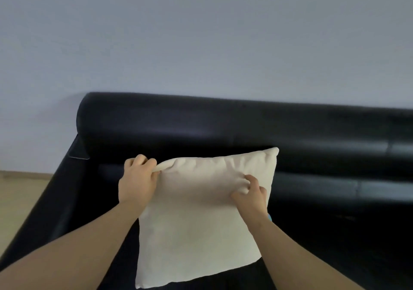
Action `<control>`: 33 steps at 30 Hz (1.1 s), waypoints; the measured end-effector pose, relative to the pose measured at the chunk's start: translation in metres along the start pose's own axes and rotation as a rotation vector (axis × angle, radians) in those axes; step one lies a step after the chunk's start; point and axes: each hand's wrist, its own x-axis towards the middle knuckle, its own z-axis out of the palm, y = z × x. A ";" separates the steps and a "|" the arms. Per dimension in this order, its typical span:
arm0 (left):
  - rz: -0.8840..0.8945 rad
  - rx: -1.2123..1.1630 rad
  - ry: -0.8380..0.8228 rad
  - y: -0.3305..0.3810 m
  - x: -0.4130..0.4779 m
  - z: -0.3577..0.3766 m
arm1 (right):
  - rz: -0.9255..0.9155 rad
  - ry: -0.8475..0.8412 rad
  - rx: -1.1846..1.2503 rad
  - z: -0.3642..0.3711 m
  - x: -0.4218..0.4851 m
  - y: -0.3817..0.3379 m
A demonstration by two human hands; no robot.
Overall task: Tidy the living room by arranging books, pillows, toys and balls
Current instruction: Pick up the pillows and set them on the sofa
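A square cream pillow (196, 222) stands tilted on the seat of a black leather sofa (223, 124), its top edge near the backrest. My left hand (136, 182) pinches the pillow's upper left corner, bunching the fabric. My right hand (250, 191) grips the cloth on the pillow's front near its upper right side, fingers dug into the cover. A small bit of light blue (270, 217) peeks out behind the pillow's right edge; I cannot tell what it is.
The sofa's left armrest (51, 200) runs toward me on the left. Beyond it lies pale wooden floor (17, 196). A plain light wall (201, 32) rises behind the rounded backrest. Dark seat stretches to the right of the pillow.
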 end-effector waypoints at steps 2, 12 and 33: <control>0.011 -0.039 0.019 -0.024 0.014 -0.003 | 0.005 0.036 0.029 0.024 -0.002 -0.012; 0.096 -0.130 0.021 -0.133 0.073 -0.015 | 0.014 0.123 0.147 0.133 -0.020 -0.061; 0.258 -0.053 -0.362 -0.024 -0.001 0.009 | 0.181 0.039 0.250 0.132 -0.055 -0.030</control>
